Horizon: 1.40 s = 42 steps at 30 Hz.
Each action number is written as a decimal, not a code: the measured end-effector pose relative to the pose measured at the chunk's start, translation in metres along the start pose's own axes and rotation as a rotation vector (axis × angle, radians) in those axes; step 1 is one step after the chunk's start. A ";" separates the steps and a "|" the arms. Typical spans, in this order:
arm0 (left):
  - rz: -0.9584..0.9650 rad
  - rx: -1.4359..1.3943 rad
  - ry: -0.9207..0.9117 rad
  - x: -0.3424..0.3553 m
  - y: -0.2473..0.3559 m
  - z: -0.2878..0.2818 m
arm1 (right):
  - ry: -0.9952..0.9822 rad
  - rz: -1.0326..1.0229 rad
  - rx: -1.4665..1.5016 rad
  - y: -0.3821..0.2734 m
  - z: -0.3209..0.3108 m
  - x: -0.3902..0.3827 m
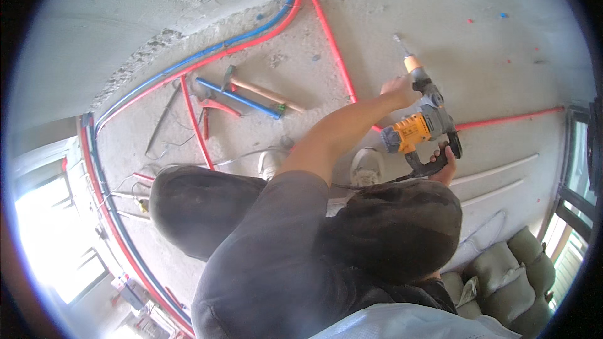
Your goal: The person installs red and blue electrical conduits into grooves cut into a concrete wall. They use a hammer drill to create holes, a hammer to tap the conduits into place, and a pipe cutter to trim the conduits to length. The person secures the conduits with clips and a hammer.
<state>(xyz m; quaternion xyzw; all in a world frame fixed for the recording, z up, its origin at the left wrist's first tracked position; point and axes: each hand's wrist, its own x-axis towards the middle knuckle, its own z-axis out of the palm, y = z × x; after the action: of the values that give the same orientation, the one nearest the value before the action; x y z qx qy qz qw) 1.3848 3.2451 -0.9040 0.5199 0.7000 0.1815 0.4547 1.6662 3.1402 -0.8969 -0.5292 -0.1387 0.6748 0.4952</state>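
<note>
A yellow and grey rotary hammer (412,129) is in both my hands, to the right of my knees, its bit (402,45) pointing away from me toward the concrete. My left hand (400,90) reaches across and is closed round its front part, behind the pale yellow nose; some fingers are hidden. Around the black rear handle, my right hand (445,164) is wrapped, with the trigger out of sight. From that handle a dark cord (402,179) runs left over my shoe. Whether the bit tip touches the surface, I cannot tell.
Left of the tool lie a wooden-handled hammer (267,93), a blue pipe (239,97), a red-handled tool (220,107) and a thin metal bar (162,119). Red pipe (331,37) crosses the floor. White pipes (496,171) lie at right; filled sacks (502,273) are piled at lower right.
</note>
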 end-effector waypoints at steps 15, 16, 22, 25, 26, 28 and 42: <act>0.008 0.411 0.360 -0.176 -0.264 -0.133 | -1.114 -0.585 -1.041 0.123 0.259 -0.014; 0.033 0.359 0.454 -0.175 -0.267 -0.126 | -1.229 -0.754 -1.051 0.152 0.267 -0.001; 0.132 0.138 0.532 -0.209 -0.185 -0.132 | -1.216 0.115 -1.052 0.200 0.295 -0.001; 0.027 0.043 0.526 -0.210 -0.168 -0.136 | -1.010 0.370 -0.711 0.192 0.297 -0.008; 0.063 0.032 0.521 -0.207 -0.171 -0.134 | -0.945 0.412 -0.656 0.189 0.294 -0.006; 0.140 0.013 0.501 -0.201 -0.177 -0.132 | -0.968 0.367 -0.634 0.196 0.288 0.003; 0.137 0.002 0.447 -0.162 -0.142 -0.132 | -0.917 0.282 -0.578 0.172 0.275 0.030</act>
<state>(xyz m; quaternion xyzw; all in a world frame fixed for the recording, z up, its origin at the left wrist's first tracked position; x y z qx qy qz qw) 1.2030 3.0737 -0.8662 0.5136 0.7466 0.3217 0.2745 1.3440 3.1760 -0.9266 -0.3093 -0.4468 0.8302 0.1239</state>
